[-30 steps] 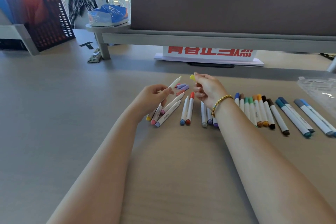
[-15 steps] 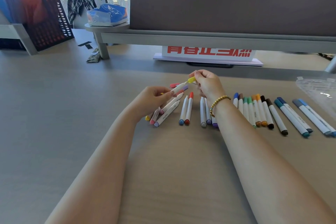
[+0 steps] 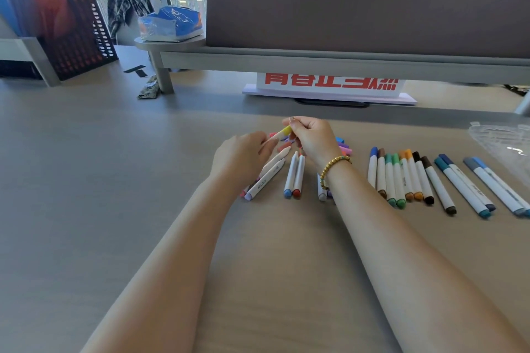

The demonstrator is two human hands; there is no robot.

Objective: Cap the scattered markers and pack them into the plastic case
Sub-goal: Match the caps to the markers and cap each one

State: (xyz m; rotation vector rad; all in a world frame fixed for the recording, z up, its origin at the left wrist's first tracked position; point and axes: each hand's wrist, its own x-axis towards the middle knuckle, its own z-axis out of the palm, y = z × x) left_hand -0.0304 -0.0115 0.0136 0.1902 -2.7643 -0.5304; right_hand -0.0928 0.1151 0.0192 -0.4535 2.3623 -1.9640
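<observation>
A yellow cap (image 3: 284, 131) is pinched between the curled fingers (image 3: 293, 123) of the right hand (image 3: 314, 139), just above the counter (image 3: 86, 180) at mid-frame; the marker under it is mostly hidden by the left hand (image 3: 239, 157), whose fingers are curled toward that cap, though what they grip cannot be told. A beaded bracelet (image 3: 332, 166) is worn on the right wrist. Below the hands, at about 6 o'clock of them, white-barrelled uncapped markers (image 3: 269, 175) lie slanted, and a blue-ended and red-ended pair (image 3: 295, 178) lies side by side just to their 3 o'clock. Loose caps (image 3: 344, 146) are seen at 3 o'clock of the right hand. Further toward 3 o'clock, a row of capped markers (image 3: 401, 178) is laid out touching one another, from blue through greens and oranges to black, brown and teal. The clear plastic case (image 3: 504, 143) lies at the counter's right edge, at 2 o'clock of the row, cut off by the frame. Wide bare counter is open at 9 o'clock and 6 o'clock of the hands. At 12 o'clock the room is bounded by a raised shelf (image 3: 315, 61) with a red-lettered sign (image 3: 329, 84) beneath it.
</observation>
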